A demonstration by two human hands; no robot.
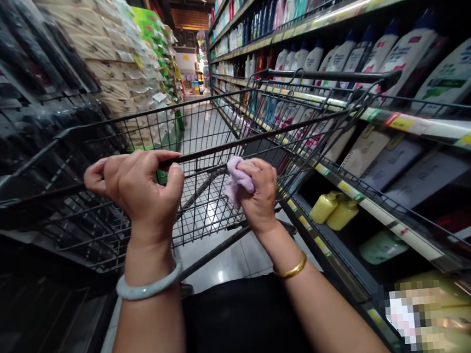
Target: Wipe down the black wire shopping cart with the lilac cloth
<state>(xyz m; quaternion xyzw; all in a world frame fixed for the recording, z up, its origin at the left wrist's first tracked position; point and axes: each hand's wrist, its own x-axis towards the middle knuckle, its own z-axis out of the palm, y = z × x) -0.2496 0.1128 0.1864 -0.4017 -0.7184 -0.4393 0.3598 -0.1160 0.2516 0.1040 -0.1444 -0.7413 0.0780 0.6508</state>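
Note:
My left hand, with a pale bangle at the wrist, is wrapped round the dark top rail of a wire shopping cart. Its thumb is raised beside the rail. Bunched in my closed right hand is a lilac cloth, held just below the same rail; a gold bangle circles that wrist. Whether the cloth touches the cart's wire I cannot tell. The cart stands crosswise before me, and bare mesh and floor show through its basket. Its handlebar is at the right, near the shelf.
Shelves of shampoo-like bottles line the right side, with yellow bottles lower down. On the left are stacked beige packs, green packs and dark wrapped goods. A tiled aisle runs ahead between them.

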